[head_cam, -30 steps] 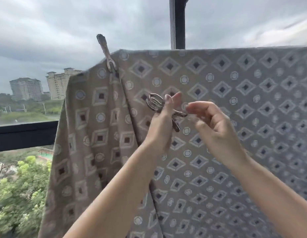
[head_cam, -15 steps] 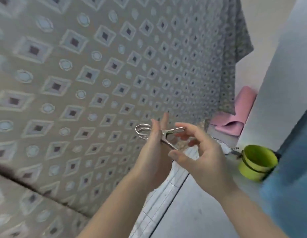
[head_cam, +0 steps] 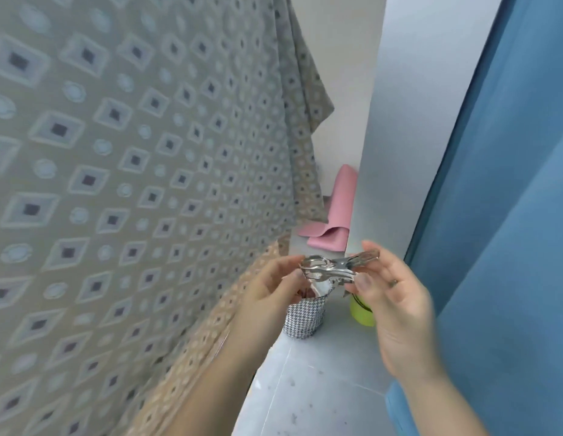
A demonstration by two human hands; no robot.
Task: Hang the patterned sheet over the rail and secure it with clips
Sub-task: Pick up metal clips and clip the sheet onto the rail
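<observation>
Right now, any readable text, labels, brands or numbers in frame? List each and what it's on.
None readable.
Patterned sheet: diamonds and circles only, no lettering.
Houndstooth container: woven check, no label showing.
Green pot: plain, mostly hidden behind the right hand.
Metal clips, held between the right hand and the left hand: blurred, no marking legible.
Blue curtain and pink mat: plain.
</observation>
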